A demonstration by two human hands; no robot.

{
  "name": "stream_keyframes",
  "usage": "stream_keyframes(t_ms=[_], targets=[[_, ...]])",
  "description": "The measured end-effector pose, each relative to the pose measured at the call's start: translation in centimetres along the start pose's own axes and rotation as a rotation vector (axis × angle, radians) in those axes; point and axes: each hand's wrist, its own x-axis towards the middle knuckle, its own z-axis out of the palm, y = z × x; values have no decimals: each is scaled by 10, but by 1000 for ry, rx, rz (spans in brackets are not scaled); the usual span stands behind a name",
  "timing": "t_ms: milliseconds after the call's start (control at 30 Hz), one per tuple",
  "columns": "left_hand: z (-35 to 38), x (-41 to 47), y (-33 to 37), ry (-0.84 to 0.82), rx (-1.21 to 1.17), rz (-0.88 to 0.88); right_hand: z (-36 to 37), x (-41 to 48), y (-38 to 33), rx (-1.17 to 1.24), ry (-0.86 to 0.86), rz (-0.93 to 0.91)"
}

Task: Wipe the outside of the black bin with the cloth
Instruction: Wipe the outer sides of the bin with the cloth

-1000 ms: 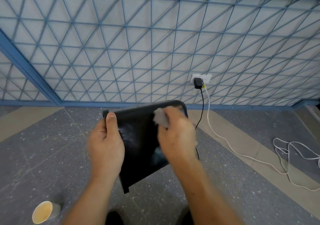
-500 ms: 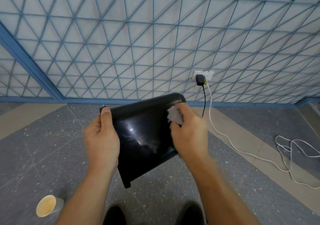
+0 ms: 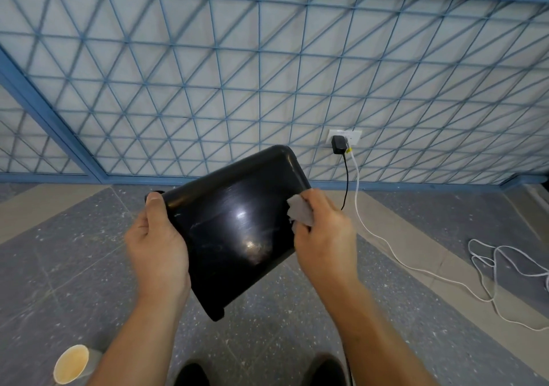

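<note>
Lying beside the held black bin [image 3: 237,225]: paper cup [image 3: 71,363], white cable [image 3: 416,266].

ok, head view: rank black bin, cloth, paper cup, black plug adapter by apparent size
1. black bin
2. paper cup, partly cut off by an arm
3. cloth, mostly hidden in the right hand, so unsure against the cup
4. black plug adapter, farthest away

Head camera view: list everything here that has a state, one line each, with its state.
bin: held off the floor, tilted, glossy side up
cloth: bunched, pressed on the bin
left hand: grip on bin edge
right hand: gripping cloth
charger: plugged into socket
cup: upright on the floor
</note>
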Motion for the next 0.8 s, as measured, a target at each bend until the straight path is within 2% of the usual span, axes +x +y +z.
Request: stream_keyframes(t_ms=[200, 267, 333, 533, 800], targets=[[-4, 4, 4, 85, -34, -30, 35, -48, -63, 27, -322, -389], [-6, 6, 6, 104, -49, -46, 36, -51, -69, 12, -358, -445], [-6, 8, 7, 106, -56, -50, 28, -41, -57, 9, -287, -394], [-1, 2, 10, 7, -2, -44, 1, -4, -2, 65, 0, -35], [-6, 3, 18, 53, -38, -98, 1, -2, 17, 96, 49, -41]])
